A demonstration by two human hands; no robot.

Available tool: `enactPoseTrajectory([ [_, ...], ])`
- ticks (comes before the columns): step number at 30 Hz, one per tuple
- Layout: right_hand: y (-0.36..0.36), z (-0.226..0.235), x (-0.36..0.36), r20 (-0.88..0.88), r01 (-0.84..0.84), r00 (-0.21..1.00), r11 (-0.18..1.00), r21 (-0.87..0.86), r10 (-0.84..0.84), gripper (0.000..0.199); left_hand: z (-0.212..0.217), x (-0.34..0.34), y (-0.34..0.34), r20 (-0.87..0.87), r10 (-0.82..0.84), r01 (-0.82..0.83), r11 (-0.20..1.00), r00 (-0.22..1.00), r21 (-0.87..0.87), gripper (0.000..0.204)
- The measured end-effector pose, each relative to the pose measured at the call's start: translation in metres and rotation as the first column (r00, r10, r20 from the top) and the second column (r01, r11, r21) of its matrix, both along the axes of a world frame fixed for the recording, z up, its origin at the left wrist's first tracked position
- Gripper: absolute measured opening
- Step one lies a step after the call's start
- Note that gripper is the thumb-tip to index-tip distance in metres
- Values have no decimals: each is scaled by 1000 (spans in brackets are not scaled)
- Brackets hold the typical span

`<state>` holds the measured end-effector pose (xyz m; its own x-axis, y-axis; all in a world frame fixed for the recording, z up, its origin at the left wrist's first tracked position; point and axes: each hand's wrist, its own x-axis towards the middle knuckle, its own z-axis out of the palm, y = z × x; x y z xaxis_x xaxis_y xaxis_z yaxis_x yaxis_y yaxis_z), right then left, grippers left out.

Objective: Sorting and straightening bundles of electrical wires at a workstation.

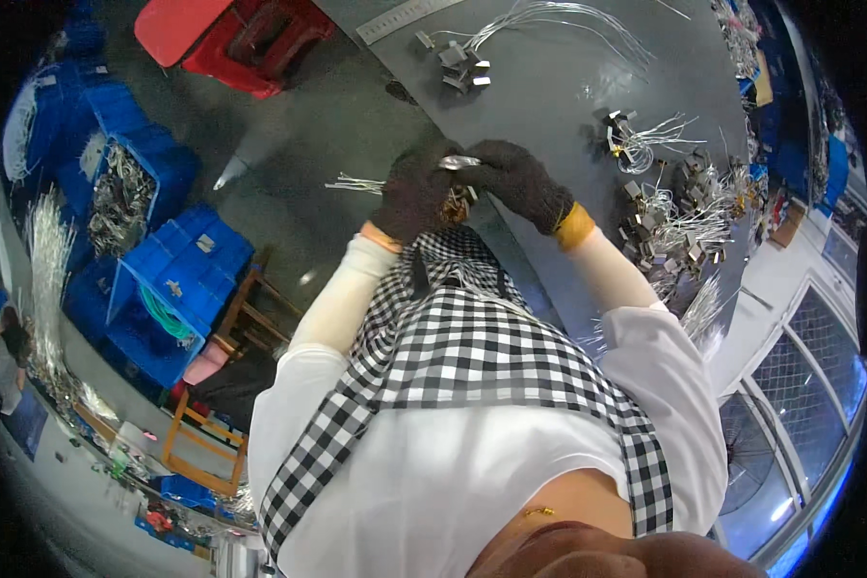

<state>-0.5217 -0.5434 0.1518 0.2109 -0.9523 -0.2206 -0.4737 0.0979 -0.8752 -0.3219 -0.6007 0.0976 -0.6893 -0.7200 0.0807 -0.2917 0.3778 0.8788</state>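
- The left hand (412,197), in a dark knitted glove, is curling closed around a bundle of thin silvery wires (354,183) that is sticking out to its left.
- The right hand (520,178), gloved alike, is pinching a small shiny metal piece (459,162) between its fingertips, touching the left hand at the edge of the smooth grey tabletop (539,87).
- Further out, small square metal clips with wire tails (679,222) are lying heaped on the right.
- Beyond, a flat steel ruler (407,19) is lying at the far edge.

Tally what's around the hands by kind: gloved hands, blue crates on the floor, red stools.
Gloved hands: 2, left hand and right hand, together on a small metal part
Blue crates: at least 3
Red stool: 1
Total: at least 6
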Motion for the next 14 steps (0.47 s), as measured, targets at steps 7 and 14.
enactPoseTrajectory([
  [7,-52,79,-4,351,132,924,988,78,-151,22,99,0,-66,-106,-221,214,974,970,-72,24],
  [14,-70,154,-56,-528,-349,847,682,-643,-64,34,119,-17,-51,-222,-130,130,991,966,-13,35],
])
